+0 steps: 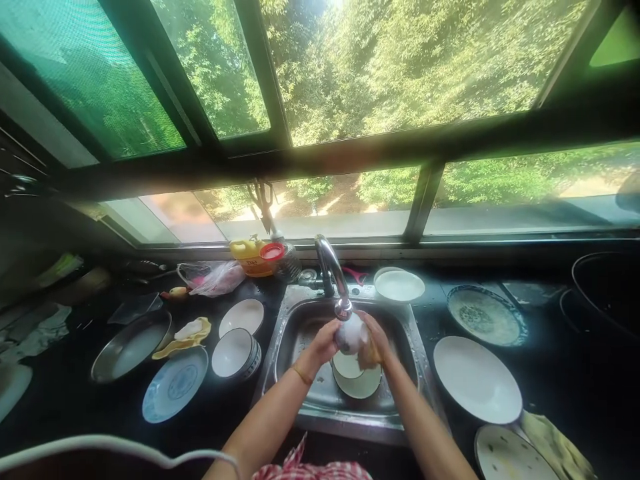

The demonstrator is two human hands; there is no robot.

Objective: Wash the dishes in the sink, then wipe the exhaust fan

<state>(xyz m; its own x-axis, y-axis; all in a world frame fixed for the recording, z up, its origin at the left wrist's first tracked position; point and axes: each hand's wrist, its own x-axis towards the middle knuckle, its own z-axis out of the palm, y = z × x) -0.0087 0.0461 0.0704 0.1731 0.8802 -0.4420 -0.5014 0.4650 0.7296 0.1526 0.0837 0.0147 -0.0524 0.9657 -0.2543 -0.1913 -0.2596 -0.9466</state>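
A white bowl (pixel 350 333) sits over the grey steel sink (pixel 295 333). On the black desk (pixel 75 393), a pale blue patterned plate (pixel 175 385) lies near left, a plain white plate (pixel 477 379) right, a dark-patterned blue-rimmed dish (pixel 484 315) beyond it. A yellow bottle (pixel 246 252) with a red cap (pixel 273 252) stands far back.

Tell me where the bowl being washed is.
Head view, centre: the small white bowl is over the sink, just under the faucet, in the left hand, the right hand holding a tan cloth against it.
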